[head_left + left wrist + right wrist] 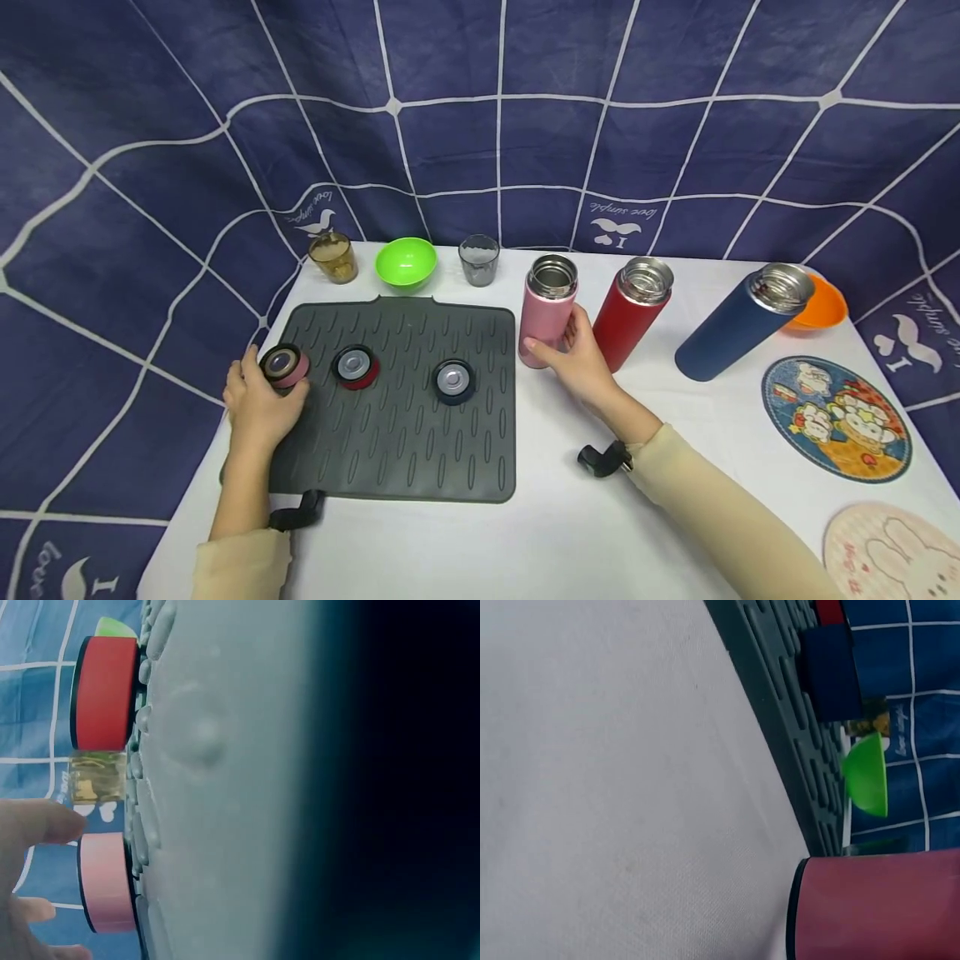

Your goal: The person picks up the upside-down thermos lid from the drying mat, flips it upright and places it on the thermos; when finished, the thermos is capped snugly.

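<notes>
My right hand (585, 362) holds a pink thermos bottle (546, 321) without its lid, thumb in front and fingers on its right side. The bottle's lower part (877, 907) also shows in the right wrist view. At the mat's left edge, my left hand (258, 400) is spread around a pink bottle lid (283, 367). In the left wrist view its fingers hover just over the lid (106, 881), which sits on the mat. A red lid (356, 367) and a dark blue lid (453, 381) lie on the dark grey mat (390, 450).
Lidless red (633, 312) and blue (738, 325) bottles stand to the right. An orange bowl (821, 304) is behind the blue one. Along the back are an amber glass (333, 257), a green bowl (406, 263) and a clear glass (478, 260). Round placemats (836, 417) lie at right.
</notes>
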{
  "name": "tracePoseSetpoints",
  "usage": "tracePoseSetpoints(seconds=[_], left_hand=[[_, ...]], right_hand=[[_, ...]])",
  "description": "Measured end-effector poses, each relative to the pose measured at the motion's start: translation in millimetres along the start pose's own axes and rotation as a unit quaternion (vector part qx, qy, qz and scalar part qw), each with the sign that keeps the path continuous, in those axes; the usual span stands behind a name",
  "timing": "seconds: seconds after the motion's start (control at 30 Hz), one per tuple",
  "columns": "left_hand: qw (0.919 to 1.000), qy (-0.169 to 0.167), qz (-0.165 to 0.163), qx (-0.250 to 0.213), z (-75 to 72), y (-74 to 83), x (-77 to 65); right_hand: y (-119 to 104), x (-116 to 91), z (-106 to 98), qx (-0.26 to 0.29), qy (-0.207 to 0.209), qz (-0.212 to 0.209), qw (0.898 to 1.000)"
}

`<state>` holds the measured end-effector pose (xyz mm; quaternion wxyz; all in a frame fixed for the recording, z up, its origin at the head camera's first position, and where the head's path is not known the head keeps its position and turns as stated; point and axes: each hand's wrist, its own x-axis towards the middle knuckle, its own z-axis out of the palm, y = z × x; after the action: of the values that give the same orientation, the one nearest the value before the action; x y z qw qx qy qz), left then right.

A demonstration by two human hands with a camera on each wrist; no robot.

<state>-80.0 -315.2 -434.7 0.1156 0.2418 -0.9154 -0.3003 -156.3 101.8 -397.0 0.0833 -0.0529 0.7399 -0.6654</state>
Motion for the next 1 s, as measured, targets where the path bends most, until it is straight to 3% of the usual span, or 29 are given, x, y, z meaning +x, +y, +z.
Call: tracePoseSetpoints(seconds=[0.27, 0.47, 0.77, 0.9, 1.0], left_hand=[[0.9984, 0.035, 0.006, -0.044, 7.1, -4.8, 3.4], [0.9967, 0.059, 0.009, -0.055, 12.8, -3.6, 6.1], [0.9951, 0.081, -0.006, -0.057, 14.5, -3.9, 7.5], [0.9938, 0.09, -0.021, -0.061, 10.2, 1.7, 3.7], [0.9916, 0.106, -0.012, -0.073, 3.7, 13.6, -4.1]], right_hand=[[6.3, 5.7, -2.1, -0.004, -0.009, 0.011, 1.0], [26.6, 14.8, -4.8, -0.004, -0.003, 0.003, 1.0], [31.1, 15.9, -4.9, -0.01, -0.003, -0.015, 1.0], [31.3, 15.4, -5.1, -0.016, -0.002, -0.018, 1.0], [31.5, 15.8, -5.0, -0.018, -0.003, -0.021, 1.0]])
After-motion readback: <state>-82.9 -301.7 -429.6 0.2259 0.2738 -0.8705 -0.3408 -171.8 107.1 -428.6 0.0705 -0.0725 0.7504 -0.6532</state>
